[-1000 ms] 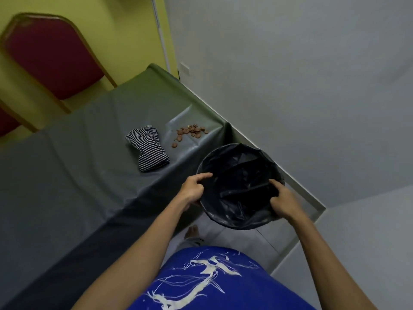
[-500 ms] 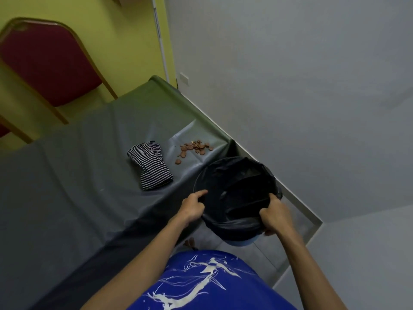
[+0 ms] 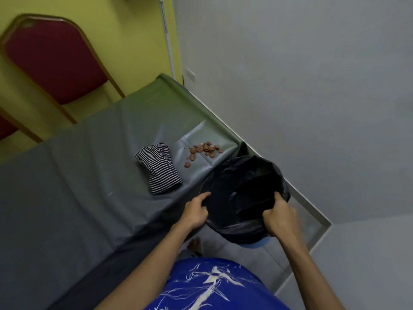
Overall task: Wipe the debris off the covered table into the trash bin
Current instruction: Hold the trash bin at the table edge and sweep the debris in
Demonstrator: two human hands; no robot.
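A trash bin (image 3: 243,193) lined with a black bag hangs beside the table's near right corner. My left hand (image 3: 196,209) grips its left rim and my right hand (image 3: 279,215) grips its right rim. A small heap of brown debris (image 3: 205,149) lies on the grey-green table cover (image 3: 89,175) near that corner, just beyond the bin. A folded black-and-white striped cloth (image 3: 159,167) lies on the cover to the left of the debris.
A red padded chair (image 3: 55,61) stands behind the table at the upper left, by a yellow wall. A grey wall runs along the table's right side. My blue shirt (image 3: 212,287) fills the bottom middle, with a bare foot on the tiled floor (image 3: 290,253).
Both hands have carried the bin up and closer to the table's corner, so its rim now overlaps the edge near the debris. The cloth and debris have not moved.
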